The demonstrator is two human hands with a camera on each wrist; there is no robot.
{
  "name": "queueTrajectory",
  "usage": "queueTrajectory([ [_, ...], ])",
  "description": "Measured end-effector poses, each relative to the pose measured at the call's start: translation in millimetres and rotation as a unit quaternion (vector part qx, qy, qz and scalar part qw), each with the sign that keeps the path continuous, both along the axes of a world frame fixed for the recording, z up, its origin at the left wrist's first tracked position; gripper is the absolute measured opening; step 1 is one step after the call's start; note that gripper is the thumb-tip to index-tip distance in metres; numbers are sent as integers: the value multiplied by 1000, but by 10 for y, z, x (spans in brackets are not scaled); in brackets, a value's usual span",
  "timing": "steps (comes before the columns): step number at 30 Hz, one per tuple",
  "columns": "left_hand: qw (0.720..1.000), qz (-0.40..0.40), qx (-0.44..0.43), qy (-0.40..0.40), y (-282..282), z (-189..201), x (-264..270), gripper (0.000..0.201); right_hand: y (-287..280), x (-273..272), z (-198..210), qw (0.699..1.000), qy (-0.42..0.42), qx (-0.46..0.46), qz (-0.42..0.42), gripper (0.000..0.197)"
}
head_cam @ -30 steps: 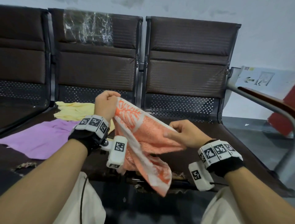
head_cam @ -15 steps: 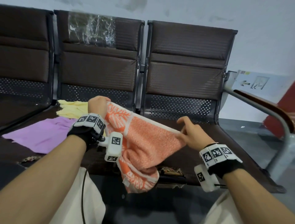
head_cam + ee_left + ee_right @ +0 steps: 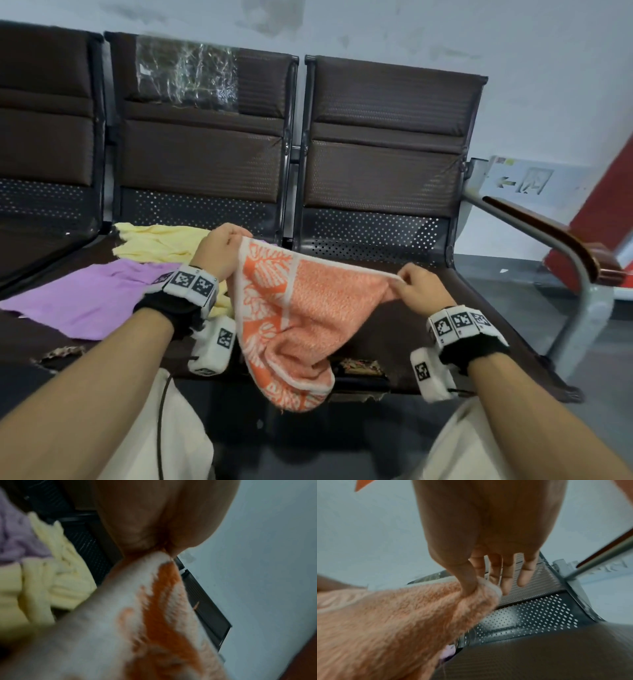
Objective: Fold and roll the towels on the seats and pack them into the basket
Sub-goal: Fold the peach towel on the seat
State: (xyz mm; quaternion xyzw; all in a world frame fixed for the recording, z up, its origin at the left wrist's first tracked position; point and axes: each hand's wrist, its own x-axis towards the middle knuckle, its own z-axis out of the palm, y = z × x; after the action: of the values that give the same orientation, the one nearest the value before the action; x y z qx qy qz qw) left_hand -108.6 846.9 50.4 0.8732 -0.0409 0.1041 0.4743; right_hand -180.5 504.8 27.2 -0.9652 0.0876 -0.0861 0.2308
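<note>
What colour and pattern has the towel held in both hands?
The towel is orange with white leaf prints and white edging, clearest in the head view.

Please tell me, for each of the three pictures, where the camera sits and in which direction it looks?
Head: on the person's head, facing forward and down at the seats; shows both forearms, left hand and right hand.
Left wrist: along the left hand, toward the yellow towel.
Right wrist: along the right hand, toward the seat back.
Shared: all three show the orange towel, pinched at its top edge by both hands.
</note>
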Motion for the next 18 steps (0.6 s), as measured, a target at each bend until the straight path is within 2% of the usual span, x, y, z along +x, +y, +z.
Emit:
queueTrajectory([
  [2,997,-12,70,-37,67,5,-41,21,-32,9,53,996,-28,81,-27,14],
  [4,994,-3,95,-60,65,62,-100,22,-14,19,127,985,-86,139,-61,10],
  [8,986,-4,148,-82,-32,194,-189,24,130,93,373,941,-217,225,-130,4],
  [11,985,1,137,-104,-20,381,-184,18,182,167,688,907,-271,286,-150,5],
  [13,988,19,107,-113,11,607,-163,11,183,209,958,894,-309,297,-133,9],
  [15,987,33,69,-138,3,880,-150,7,174,215,1247,883,-370,268,-109,7],
  [18,973,45,40,-223,-56,1289,-95,10,151,228,1617,858,-452,230,-85,9],
])
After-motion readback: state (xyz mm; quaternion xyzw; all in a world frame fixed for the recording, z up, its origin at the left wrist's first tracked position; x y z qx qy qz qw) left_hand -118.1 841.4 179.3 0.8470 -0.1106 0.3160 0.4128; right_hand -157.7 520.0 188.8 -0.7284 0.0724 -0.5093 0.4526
